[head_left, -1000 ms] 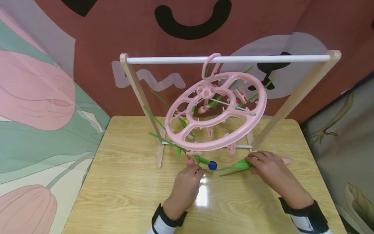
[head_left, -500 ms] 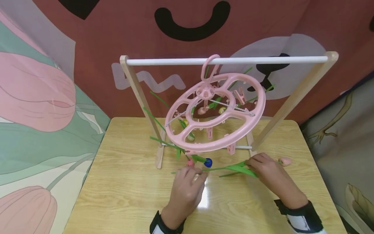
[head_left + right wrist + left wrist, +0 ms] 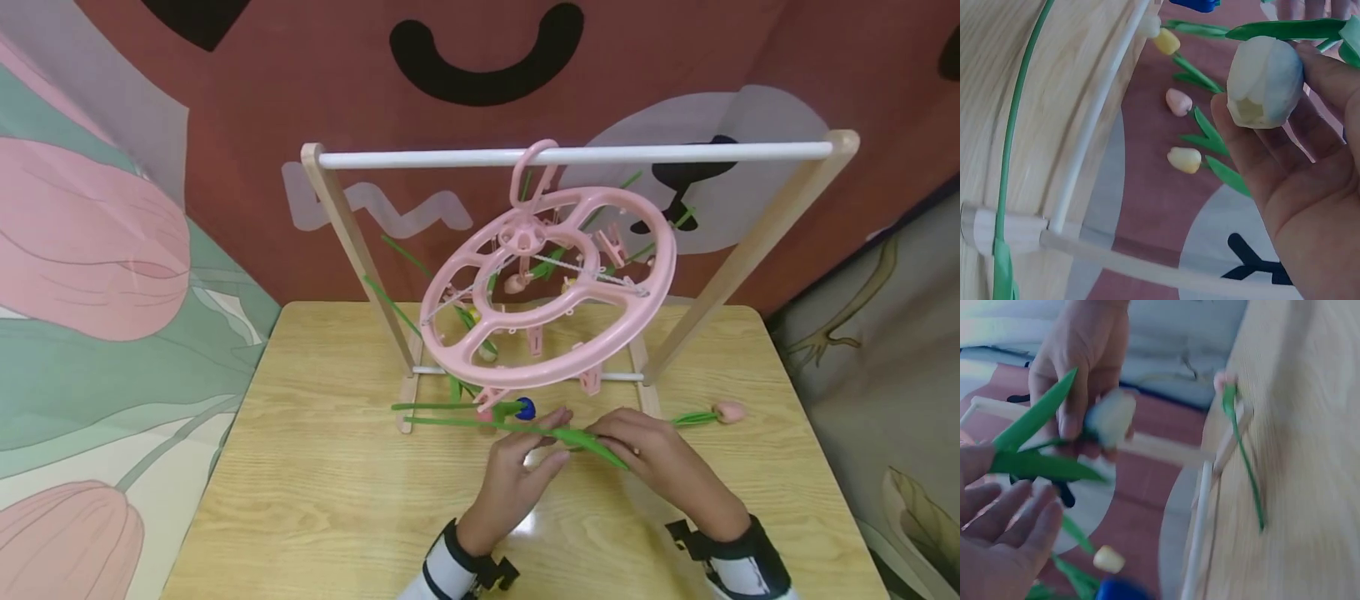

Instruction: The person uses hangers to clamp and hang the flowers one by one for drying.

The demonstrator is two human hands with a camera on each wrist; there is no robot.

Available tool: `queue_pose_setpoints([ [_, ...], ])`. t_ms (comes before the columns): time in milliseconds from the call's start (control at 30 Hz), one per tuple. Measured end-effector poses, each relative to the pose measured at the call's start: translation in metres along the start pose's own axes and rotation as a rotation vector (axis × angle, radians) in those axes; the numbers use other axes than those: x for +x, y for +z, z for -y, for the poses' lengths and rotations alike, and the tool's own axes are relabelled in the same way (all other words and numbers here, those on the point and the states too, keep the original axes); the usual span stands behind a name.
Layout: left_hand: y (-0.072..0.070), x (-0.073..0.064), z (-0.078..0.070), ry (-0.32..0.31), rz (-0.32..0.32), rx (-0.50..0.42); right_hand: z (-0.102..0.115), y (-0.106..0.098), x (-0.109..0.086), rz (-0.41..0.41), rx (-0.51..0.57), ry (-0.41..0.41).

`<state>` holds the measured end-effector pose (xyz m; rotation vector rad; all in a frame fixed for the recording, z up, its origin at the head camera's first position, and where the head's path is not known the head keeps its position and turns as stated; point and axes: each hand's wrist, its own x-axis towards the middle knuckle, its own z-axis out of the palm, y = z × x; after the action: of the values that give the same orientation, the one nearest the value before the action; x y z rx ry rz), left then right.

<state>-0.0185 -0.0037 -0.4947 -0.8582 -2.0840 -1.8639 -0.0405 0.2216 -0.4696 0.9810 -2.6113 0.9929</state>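
Note:
My right hand (image 3: 667, 462) grips a white artificial tulip with a bluish side (image 3: 1266, 84) close under its bloom, thumb and fingers around it. The tulip's green leaves (image 3: 588, 442) and long stem point left across the front of the pink hanger. My left hand (image 3: 513, 483) is beside the stem with fingers fairly straight and thumb spread; in the left wrist view its fingertips are right at the leaf base. Just beyond it, a blue tulip (image 3: 527, 407) hangs at the front of the round pink clip hanger (image 3: 637, 333), near a pink clip (image 3: 491, 397).
The hanger hooks over the white bar (image 3: 420, 158) of a wooden-legged rack. Several more tulips hang from it, including a pink one (image 3: 1179, 102) and a yellow one (image 3: 1167, 41). Another pink tulip (image 3: 729, 412) lies on the table (image 3: 315, 500) at right.
My right hand has moved left with the white tulip, uncovering the pink tulip on the table. My left hand has shifted right and its curled fingers have straightened. The blue tulip has shifted slightly left.

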Motion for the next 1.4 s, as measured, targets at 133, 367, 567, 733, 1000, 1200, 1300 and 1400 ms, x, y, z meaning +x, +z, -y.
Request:
queue_pose_setpoints([
  [133,0.007,0.002,0.003,-0.008,-0.08,-0.273,0.004,0.005,0.001,0.03,0.043,0.002],
  [367,0.007,0.003,0.004,-0.008,-0.123,-0.333,0.006,-0.007,0.008,-0.008,-0.025,0.004],
  [567,0.005,0.004,0.01,0.042,-0.135,-0.24,0.014,-0.039,0.031,-0.194,-0.001,-0.047],
  [733,0.0,0.008,0.007,0.127,-0.154,-0.094,0.03,-0.062,0.059,-0.218,0.053,-0.09],
  [1000,-0.004,0.006,0.01,0.111,-0.154,0.009,0.04,-0.07,0.088,-0.13,0.165,-0.083],
  [1200,-0.008,0.015,-0.007,0.123,-0.171,-0.013,0.041,-0.068,0.09,-0.12,0.334,-0.076],
  [1300,-0.01,0.019,-0.014,0.114,-0.182,-0.044,0.042,-0.066,0.088,-0.088,0.409,-0.061],
  [1400,-0.012,0.02,-0.015,0.098,-0.198,-0.057,0.042,-0.062,0.085,-0.078,0.431,-0.04],
])
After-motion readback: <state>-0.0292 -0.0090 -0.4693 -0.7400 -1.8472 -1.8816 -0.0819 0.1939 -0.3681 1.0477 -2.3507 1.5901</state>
